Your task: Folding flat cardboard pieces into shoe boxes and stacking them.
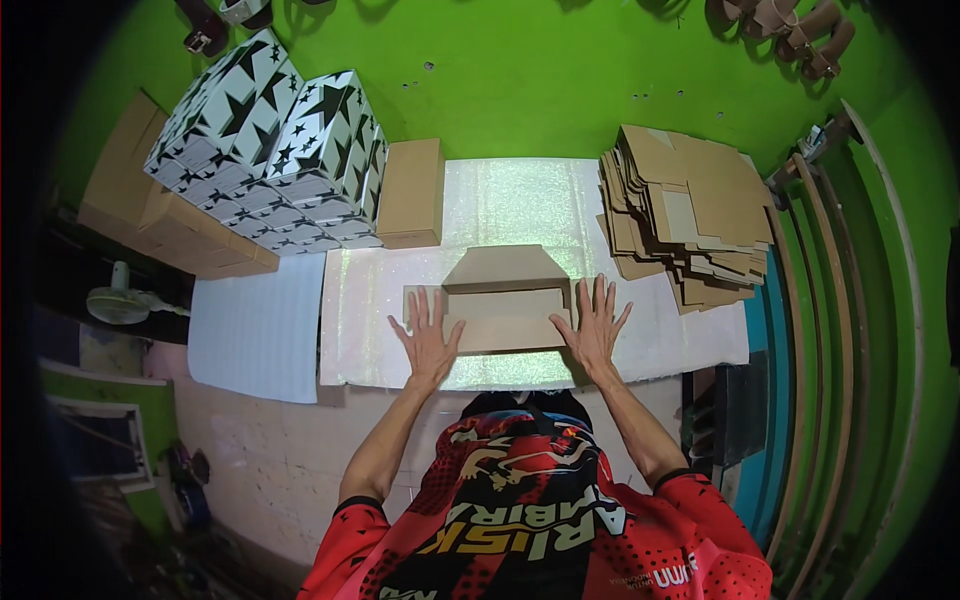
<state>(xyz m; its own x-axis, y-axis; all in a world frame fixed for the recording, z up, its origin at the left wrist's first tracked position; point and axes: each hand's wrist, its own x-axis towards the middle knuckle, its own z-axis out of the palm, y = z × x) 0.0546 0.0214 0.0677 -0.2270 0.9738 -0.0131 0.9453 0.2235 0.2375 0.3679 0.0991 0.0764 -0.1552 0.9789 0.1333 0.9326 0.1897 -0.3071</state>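
Observation:
A brown cardboard box [505,320], partly folded, lies on the shiny pale tabletop [670,345] right in front of me. Its far flap [506,265] stretches away toward the wall. At the box's left end is my left hand [427,340], fingers spread over the side flap. My right hand [594,335] is at the other end, also with fingers spread, its thumb at the box's edge. Neither hand grips anything.
A stack of flat brown cardboard blanks [690,215] sits at the table's back right. Back left, several star-patterned boxes [270,170] are piled beside a plain brown box [411,193]. A fan [120,297] stands far left. Sandals [800,35] hang on the green wall.

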